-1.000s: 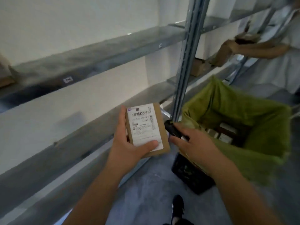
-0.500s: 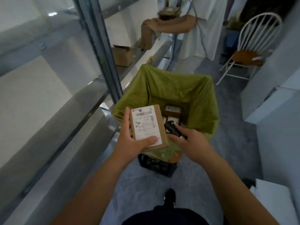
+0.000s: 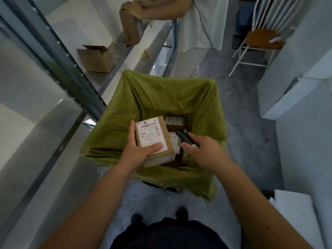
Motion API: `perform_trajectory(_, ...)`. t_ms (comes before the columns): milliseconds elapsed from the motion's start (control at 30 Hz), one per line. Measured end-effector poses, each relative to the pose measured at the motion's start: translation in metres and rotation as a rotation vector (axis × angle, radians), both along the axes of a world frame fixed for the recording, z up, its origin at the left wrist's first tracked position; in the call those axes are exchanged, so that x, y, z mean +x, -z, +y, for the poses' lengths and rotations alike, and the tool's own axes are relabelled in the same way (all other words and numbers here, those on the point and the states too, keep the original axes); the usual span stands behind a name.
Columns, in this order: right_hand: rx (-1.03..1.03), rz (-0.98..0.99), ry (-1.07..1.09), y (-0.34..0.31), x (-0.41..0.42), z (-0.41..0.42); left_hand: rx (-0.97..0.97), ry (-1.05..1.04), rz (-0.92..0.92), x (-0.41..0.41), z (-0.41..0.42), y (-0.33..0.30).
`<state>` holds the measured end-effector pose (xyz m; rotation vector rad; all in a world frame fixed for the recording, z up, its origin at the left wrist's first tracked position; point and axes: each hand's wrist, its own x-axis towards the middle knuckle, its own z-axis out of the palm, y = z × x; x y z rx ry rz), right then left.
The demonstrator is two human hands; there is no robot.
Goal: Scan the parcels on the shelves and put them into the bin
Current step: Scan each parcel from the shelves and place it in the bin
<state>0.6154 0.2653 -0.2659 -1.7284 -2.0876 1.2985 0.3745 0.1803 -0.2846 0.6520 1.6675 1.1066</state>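
I've got the parcel (image 3: 152, 139) up in my left hand (image 3: 142, 155), right above the open mouth of the bin (image 3: 143, 97) — label up, barcode plain to see. The left grip is wrapped round it: thumb across the lower corner of the label, fingers along the far long edge. My right hand (image 3: 204, 151) has its grip curled on the scanner (image 3: 185, 138), nose aimed toward the label, just beside the box. It looks a small cardboard box, stiff and flat-sided, and I judge it light — one hand carries it easily. The glossy label could be slick, so the long cardboard edges are the place to hold. More parcels (image 3: 175, 121) lie in the bin below.
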Motion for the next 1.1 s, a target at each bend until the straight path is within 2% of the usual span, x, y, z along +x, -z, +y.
perform_trajectory(333,-0.071,-0.098,0.14,0.025,-0.038,0.036,-0.281,0.034,-0.14,-0.048,0.078,0.068)
perform_trajectory(500,-0.089,-0.137,0.282,0.035,-0.065,0.043,-0.401,0.149,-0.111,-0.075,0.117,0.107)
perform_trajectory(767,-0.126,-0.218,0.464,0.052,-0.075,0.05,-0.52,0.282,-0.172,-0.089,0.164,0.158)
perform_trajectory(933,-0.157,-0.229,0.486,0.07,-0.079,0.06,-0.548,0.202,-0.235,-0.077,0.205,0.18)
perform_trajectory(1100,-0.161,-0.205,0.484,0.087,-0.091,0.07,-0.489,0.007,-0.303,-0.058,0.23,0.199)
